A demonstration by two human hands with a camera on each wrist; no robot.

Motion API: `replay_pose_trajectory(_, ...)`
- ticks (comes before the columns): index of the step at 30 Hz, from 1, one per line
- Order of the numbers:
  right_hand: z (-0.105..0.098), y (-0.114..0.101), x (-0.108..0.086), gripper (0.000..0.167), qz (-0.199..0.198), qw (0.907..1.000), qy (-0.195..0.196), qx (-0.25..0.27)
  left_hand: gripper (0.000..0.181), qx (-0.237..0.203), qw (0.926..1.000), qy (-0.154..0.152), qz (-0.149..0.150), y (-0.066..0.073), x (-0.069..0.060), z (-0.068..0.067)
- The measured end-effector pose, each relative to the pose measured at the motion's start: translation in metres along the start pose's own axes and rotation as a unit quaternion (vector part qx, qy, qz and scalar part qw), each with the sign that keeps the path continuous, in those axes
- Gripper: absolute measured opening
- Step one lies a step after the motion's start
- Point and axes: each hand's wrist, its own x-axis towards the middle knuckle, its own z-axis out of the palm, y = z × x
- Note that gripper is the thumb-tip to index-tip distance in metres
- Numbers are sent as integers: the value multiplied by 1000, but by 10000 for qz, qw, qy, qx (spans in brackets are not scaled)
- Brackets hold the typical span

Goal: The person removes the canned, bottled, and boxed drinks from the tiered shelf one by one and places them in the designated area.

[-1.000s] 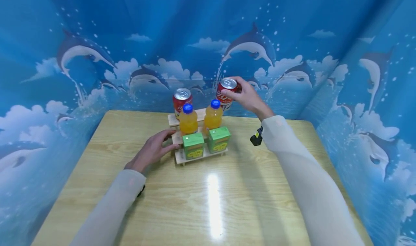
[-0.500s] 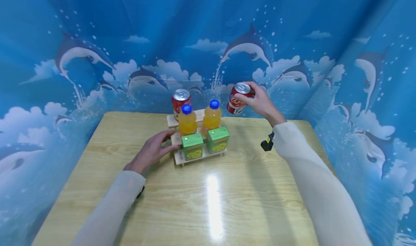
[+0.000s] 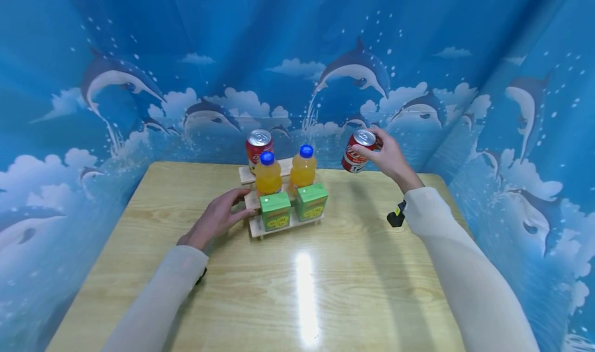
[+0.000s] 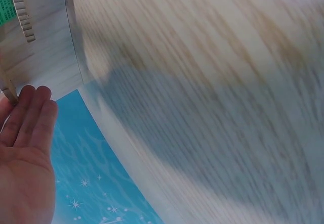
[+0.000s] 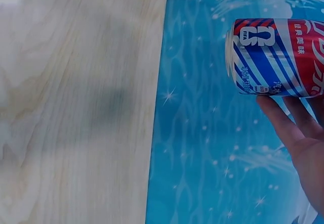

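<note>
The red can (image 3: 356, 160) is in the air near the tabletop's far edge, to the right of the wooden rack (image 3: 252, 200). White lettering runs over its red side, its silver top with the pull tab faces up, and the right wrist view shows blue and white diagonal stripes and a FIFA mark at the base end. The right hand (image 3: 387, 155) grips it, thumb on the near side and fingers around the back; the base is free of the fingers. The left hand (image 3: 216, 217), well apart from the right, pinches the left end of the rack's middle shelf between thumb and fingers. On the stepped rack, a second can (image 3: 258, 149) stands upright at the left of the top shelf, whose board shows to its right; two orange drink bottles (image 3: 303, 172) with blue caps fill the middle, and two green cartons (image 3: 276, 212) stand on the lowest shelf. The held can touches none of these, and a gap separates it from the nearer bottle. The wooden tabletop (image 3: 251, 290) stretches widely in front of the rack and to its right, while the dolphin-printed curtain (image 3: 260, 32) rises just behind the far edge.
</note>
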Motion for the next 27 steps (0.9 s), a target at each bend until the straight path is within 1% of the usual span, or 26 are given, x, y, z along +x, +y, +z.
replay_pose_trajectory(6, -7, 14, -6, 84, 86, 9999, 97, -39, 66, 15, 10000, 4, 10, -1, 0, 0)
replay_pose_trajectory(14, -17, 33, -14, 96, 433, 9986, 240, -195, 66, -18, 10000, 0, 50, -2, 0, 1)
replay_pose_trajectory(19, -22, 47, -20, 100, 526, 9976, 334, -316, 66, -25, 9999, 32, 113, -2, -1, 1)
replay_pose_trajectory(27, -28, 67, -28, 98, 616, 9965, 419, -387, 66, -71, 10000, 27, 58, -1, -1, 1)
